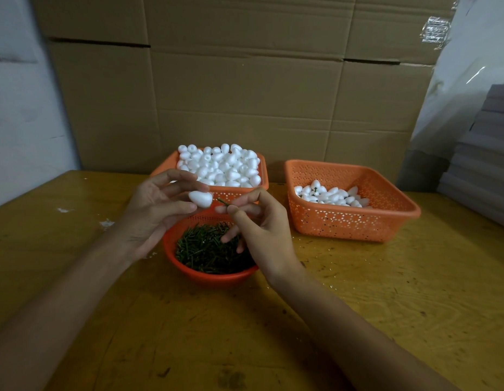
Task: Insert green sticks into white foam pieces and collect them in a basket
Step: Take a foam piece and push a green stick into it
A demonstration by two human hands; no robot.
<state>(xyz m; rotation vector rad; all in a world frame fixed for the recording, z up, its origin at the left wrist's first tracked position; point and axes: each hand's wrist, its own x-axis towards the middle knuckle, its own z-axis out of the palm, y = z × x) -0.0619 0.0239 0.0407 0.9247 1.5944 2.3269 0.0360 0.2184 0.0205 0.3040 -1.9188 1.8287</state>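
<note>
My left hand pinches a white egg-shaped foam piece between thumb and fingers, above the round red bowl full of green sticks. My right hand holds one green stick between thumb and forefinger, its tip pointing at the foam piece, a small gap apart. An orange basket heaped with plain foam pieces stands behind my hands. A second orange basket to the right holds foam pieces with sticks in them.
The yellow wooden table carries bits of green debris and white scuffs. Flattened cardboard rises along the back edge. A stack of grey sheets stands at the far right.
</note>
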